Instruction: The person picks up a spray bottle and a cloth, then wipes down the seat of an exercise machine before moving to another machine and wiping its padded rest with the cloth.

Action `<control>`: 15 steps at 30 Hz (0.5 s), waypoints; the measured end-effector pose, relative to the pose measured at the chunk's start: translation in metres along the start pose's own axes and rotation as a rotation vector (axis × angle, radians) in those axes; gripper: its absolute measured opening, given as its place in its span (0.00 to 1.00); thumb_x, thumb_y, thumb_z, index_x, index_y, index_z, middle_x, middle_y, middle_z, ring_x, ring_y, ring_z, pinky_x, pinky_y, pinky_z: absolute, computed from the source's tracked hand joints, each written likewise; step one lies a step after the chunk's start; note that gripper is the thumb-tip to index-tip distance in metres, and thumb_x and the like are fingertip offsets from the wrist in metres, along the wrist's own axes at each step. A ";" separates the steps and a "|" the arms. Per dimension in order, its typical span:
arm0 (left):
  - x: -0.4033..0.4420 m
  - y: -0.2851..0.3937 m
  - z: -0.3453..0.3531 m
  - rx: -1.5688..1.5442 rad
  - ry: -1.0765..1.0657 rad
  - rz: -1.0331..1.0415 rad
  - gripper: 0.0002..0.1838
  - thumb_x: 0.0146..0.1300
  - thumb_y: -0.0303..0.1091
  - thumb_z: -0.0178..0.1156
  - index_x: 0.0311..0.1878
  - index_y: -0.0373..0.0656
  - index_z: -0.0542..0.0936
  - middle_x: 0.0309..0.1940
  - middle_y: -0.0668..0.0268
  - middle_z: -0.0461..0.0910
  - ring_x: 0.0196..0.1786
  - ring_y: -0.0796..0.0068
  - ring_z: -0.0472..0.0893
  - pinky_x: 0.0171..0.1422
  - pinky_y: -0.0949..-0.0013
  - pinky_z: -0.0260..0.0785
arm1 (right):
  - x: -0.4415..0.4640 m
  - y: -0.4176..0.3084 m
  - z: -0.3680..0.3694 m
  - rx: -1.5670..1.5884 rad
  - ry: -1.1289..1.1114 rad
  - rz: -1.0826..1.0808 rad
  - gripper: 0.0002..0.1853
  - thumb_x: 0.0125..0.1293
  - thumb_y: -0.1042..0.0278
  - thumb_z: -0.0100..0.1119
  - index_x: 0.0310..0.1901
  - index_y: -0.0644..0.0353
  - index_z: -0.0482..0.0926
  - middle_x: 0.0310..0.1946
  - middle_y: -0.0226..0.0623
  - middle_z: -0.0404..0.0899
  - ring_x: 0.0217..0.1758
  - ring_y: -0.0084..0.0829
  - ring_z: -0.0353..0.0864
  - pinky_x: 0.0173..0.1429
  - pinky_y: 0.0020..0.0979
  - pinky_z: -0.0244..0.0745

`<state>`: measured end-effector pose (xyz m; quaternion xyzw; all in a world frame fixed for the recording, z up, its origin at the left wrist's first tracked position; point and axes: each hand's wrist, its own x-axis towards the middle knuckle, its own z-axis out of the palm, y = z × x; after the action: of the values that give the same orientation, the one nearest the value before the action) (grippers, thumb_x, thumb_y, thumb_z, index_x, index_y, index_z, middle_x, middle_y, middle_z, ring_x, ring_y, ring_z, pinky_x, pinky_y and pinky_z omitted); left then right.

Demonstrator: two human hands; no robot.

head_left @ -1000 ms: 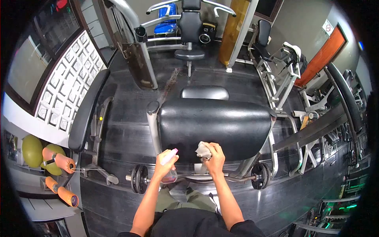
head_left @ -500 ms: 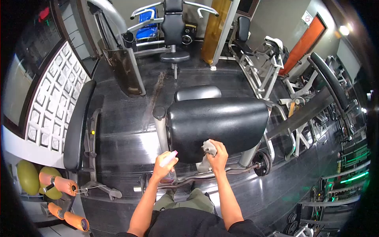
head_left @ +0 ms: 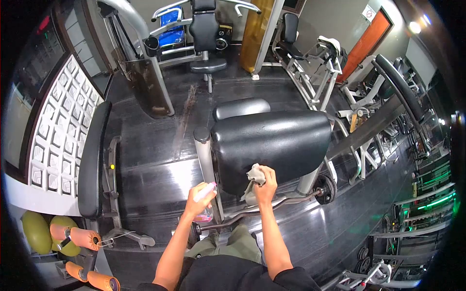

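Observation:
My left hand [head_left: 197, 200] is closed around the neck of a spray bottle [head_left: 206, 213] with a white and pink trigger head and a clear body holding pink liquid. My right hand [head_left: 265, 186] grips a crumpled light grey cloth [head_left: 254, 177], part of which hangs below the fingers. Both hands are over the near edge of a black padded bench pad [head_left: 274, 145]. Whether the cloth touches the pad, I cannot tell. Beneath the hands runs a bent curl bar [head_left: 272, 204] with weight plates [head_left: 326, 189] at its right end.
A smaller black seat pad [head_left: 241, 109] lies beyond the large pad. A long black bench [head_left: 92, 160] stands at left, near orange foam rollers [head_left: 83, 238] and green balls [head_left: 36, 232]. A machine with a black seat [head_left: 208, 65] stands ahead; more gym machines line the right.
The view has shifted slightly. My left hand has turned, so the bottle's clear body shows more below it. My right hand still holds the cloth near the pad's front edge.

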<state>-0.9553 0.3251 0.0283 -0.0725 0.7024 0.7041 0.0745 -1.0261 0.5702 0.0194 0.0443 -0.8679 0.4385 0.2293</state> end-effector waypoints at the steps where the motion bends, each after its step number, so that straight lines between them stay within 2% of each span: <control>1: -0.002 0.000 0.000 0.001 0.001 -0.005 0.08 0.65 0.29 0.67 0.35 0.35 0.80 0.29 0.69 0.75 0.20 0.81 0.78 0.23 0.73 0.70 | 0.000 -0.003 0.004 0.028 0.012 0.009 0.28 0.44 0.87 0.68 0.51 0.58 0.82 0.49 0.41 0.81 0.56 0.46 0.82 0.60 0.39 0.77; 4: -0.004 0.002 0.001 -0.020 0.009 -0.016 0.08 0.65 0.29 0.66 0.34 0.35 0.80 0.28 0.69 0.75 0.20 0.81 0.78 0.23 0.73 0.70 | -0.017 -0.004 0.015 0.060 -0.012 -0.060 0.27 0.44 0.87 0.68 0.50 0.58 0.82 0.49 0.42 0.81 0.56 0.46 0.81 0.61 0.40 0.77; 6: -0.004 0.002 0.003 -0.019 0.018 -0.022 0.08 0.65 0.27 0.66 0.33 0.38 0.77 0.22 0.69 0.75 0.19 0.78 0.78 0.23 0.71 0.71 | -0.029 -0.005 0.016 0.065 -0.123 -0.071 0.28 0.41 0.88 0.67 0.48 0.55 0.84 0.49 0.39 0.82 0.55 0.45 0.81 0.60 0.40 0.77; 10: -0.004 0.004 0.004 -0.021 0.026 0.001 0.07 0.65 0.27 0.66 0.33 0.38 0.77 0.22 0.69 0.75 0.19 0.78 0.78 0.23 0.71 0.71 | -0.017 0.005 -0.004 -0.041 -0.245 -0.229 0.28 0.40 0.88 0.67 0.48 0.54 0.84 0.46 0.37 0.83 0.53 0.43 0.81 0.57 0.39 0.77; 15: -0.006 -0.001 0.003 -0.022 0.032 0.004 0.07 0.65 0.27 0.66 0.34 0.38 0.77 0.22 0.70 0.75 0.19 0.79 0.78 0.24 0.72 0.71 | 0.007 -0.006 0.011 0.028 -0.061 -0.115 0.31 0.38 0.87 0.71 0.50 0.55 0.82 0.49 0.40 0.82 0.54 0.45 0.81 0.59 0.39 0.77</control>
<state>-0.9490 0.3282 0.0287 -0.0833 0.6960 0.7106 0.0610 -1.0349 0.5590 0.0209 0.1109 -0.8643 0.4350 0.2269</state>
